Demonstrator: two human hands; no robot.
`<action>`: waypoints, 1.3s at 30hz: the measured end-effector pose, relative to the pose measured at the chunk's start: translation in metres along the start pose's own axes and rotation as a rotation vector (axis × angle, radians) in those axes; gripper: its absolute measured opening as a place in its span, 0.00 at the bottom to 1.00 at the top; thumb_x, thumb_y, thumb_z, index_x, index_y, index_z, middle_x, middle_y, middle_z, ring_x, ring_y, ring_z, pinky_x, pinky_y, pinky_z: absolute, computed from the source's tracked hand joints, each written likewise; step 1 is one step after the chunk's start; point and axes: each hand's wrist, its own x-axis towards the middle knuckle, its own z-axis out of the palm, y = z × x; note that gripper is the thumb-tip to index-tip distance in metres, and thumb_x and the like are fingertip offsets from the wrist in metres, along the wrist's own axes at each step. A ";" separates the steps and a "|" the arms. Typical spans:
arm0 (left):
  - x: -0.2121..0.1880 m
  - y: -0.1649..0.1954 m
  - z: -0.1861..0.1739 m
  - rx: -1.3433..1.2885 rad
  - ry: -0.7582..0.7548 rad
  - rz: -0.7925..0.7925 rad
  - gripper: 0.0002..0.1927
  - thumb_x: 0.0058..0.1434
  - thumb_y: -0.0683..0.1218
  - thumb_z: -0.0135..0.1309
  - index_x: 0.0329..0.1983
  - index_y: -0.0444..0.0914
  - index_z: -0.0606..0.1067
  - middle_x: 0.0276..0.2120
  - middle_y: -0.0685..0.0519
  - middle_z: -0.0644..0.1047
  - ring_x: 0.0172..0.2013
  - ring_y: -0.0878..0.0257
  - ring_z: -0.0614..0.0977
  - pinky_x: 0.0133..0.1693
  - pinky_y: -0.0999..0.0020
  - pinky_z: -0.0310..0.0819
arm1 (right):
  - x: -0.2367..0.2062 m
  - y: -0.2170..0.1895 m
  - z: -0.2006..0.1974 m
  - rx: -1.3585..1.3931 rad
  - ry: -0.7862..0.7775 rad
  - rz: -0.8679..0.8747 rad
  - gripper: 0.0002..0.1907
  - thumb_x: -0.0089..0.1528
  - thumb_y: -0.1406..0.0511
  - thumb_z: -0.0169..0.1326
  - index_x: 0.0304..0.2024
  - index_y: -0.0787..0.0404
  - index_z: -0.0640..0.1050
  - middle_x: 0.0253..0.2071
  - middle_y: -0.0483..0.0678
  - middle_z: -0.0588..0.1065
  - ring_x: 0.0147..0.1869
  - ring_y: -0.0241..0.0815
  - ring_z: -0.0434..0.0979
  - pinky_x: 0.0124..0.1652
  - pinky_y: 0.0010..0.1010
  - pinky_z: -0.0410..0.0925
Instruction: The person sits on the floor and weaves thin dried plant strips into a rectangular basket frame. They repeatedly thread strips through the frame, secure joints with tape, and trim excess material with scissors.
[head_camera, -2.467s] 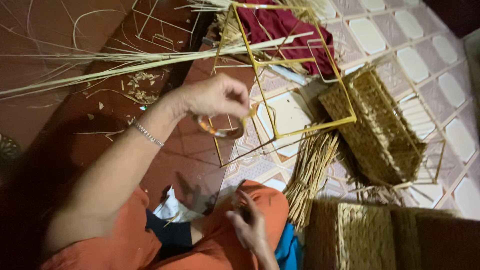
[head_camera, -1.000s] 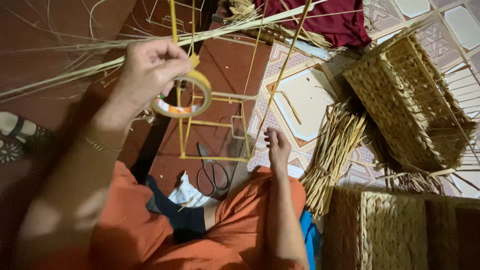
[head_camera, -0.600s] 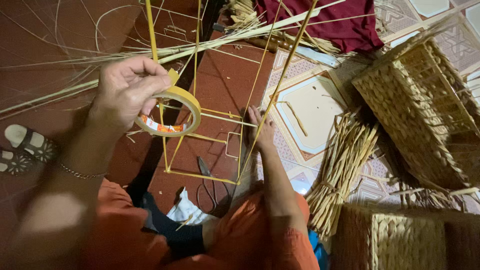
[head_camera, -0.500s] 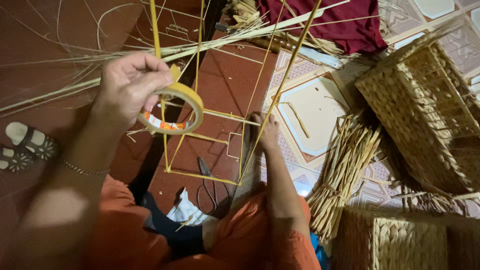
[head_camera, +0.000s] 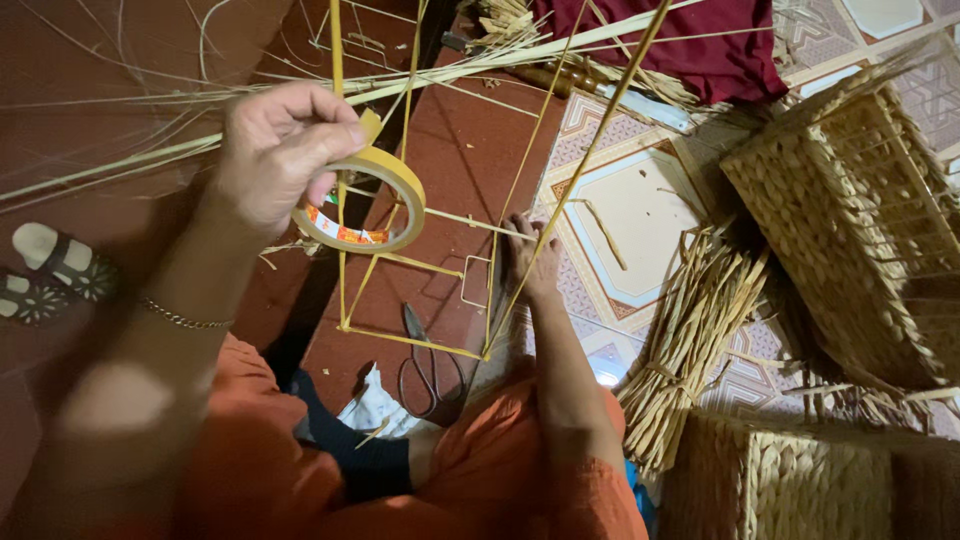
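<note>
Tape roll (head_camera: 362, 203) in left hand (head_camera: 275, 150): glossy yellow plastic film, smooth, card core.
Wire frame (head_camera: 420, 210) against roll, right hand (head_camera: 527, 258) on its lower bar: thin metal rod, yellow coat, slight sheen.
Scissors (head_camera: 428, 362) below frame: dark metal.
Basket (head_camera: 850, 210) right of frame: woven dry fibre, rough, matt.
Straw bundle (head_camera: 690, 340) beside basket: dry, matt.
Cloth (head_camera: 700, 45) above basket: maroon, soft.

Dim, warm indoor light falls from above right: the tiles (head_camera: 640, 215) beside the basket (head_camera: 850, 210) are brightest, while the red floor (head_camera: 110, 60) left of them sinks into shadow. The left forearm (head_camera: 130, 400), nearest the lens, is blurred and glare-washed. Edges bend slightly; the basket stays fairly sharp.
</note>
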 end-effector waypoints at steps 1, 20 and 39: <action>-0.001 -0.001 0.000 -0.002 0.004 0.000 0.02 0.67 0.37 0.57 0.39 0.32 0.76 0.30 0.54 0.77 0.20 0.77 0.70 0.20 0.82 0.60 | 0.001 0.002 0.003 -0.016 -0.026 0.026 0.20 0.61 0.63 0.47 0.55 0.51 0.76 0.59 0.47 0.72 0.63 0.53 0.67 0.53 0.52 0.63; 0.011 -0.014 0.007 -0.094 0.063 0.098 0.01 0.68 0.37 0.56 0.40 0.32 0.77 0.29 0.53 0.78 0.19 0.76 0.72 0.19 0.81 0.64 | -0.067 0.044 -0.102 0.326 0.382 0.686 0.20 0.71 0.52 0.51 0.54 0.59 0.77 0.58 0.55 0.77 0.65 0.49 0.72 0.70 0.55 0.54; 0.002 -0.026 0.033 -0.286 -0.133 0.090 0.02 0.67 0.39 0.57 0.38 0.35 0.76 0.67 0.35 0.71 0.24 0.77 0.74 0.22 0.83 0.69 | -0.134 -0.113 -0.192 1.479 0.403 0.658 0.19 0.72 0.66 0.46 0.63 0.69 0.69 0.27 0.47 0.73 0.23 0.33 0.68 0.25 0.26 0.64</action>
